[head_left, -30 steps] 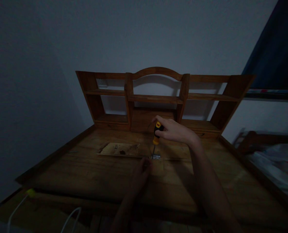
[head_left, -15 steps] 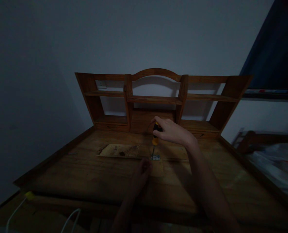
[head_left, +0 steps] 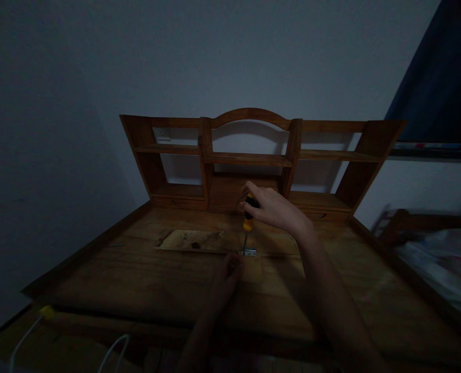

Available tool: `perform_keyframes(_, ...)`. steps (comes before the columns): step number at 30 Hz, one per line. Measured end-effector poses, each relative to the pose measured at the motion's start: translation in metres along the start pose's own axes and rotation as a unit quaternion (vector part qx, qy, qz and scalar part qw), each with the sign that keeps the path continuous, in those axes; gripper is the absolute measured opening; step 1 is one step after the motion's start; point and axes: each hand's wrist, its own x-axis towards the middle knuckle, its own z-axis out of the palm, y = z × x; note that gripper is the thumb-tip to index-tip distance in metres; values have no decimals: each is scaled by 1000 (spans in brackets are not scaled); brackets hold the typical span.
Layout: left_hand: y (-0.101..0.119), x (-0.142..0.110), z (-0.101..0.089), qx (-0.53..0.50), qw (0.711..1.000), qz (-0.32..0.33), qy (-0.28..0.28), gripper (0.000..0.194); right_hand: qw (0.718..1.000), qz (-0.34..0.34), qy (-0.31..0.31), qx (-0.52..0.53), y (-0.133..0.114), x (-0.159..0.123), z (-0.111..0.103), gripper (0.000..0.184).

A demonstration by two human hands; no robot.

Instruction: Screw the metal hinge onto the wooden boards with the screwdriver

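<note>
Screwdriver (head_left: 248, 226) noted nearly upright at the left end of the metal hinge (head_left: 249, 252), mid-desk (head_left: 137, 280), gripped by the right hand (head_left: 271, 206); left hand (head_left: 226, 277) rests curled just near-left of the hinge, though from where I stand I cannot tell whether it holds anything

Yellow-and-black screwdriver handle (head_left: 248, 215), silver hinge (head_left: 249, 252); brown, grained desk (head_left: 145, 282); pale strip (head_left: 187, 239) blotched dark.

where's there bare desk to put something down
Bare desktop lies between the right forearm and the right-side rim, and left of the left hand. It's crowded around the hinge, where the right hand holds the screwdriver.
</note>
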Motion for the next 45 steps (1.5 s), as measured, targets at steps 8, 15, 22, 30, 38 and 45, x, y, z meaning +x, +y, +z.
perform_keyframes(8, -6, 0, 1, -14, 1000, 7, 0, 18, 1000, -10, -13, 8, 2, 2, 2, 39)
perform_keyframes(15, -3, 1, 1, -10, 1000, -4, 1, 18, 1000, 1, -4, -12, 2, 1, 3, 30)
perform_keyframes(22, -8, 2, 0, -12, 1000, 0, -3, 17, 999, -31, 0, 32, 5, 2, 3, 33)
perform_keyframes(30, -6, 2, 1, -7, 1000, 1, 3, 18, 1000, 5, -4, 6, 2, 0, 2, 31)
perform_keyframes(38, 0, -1, -1, 3, 1000, 1, 3, 16, 1000, -15, -15, 20, 0, 0, 1, 27)
perform_keyframes(45, -2, 0, -1, 1, 1000, 3, 1, 17, 1000, 4, -4, -26, -2, -1, -1, 31)
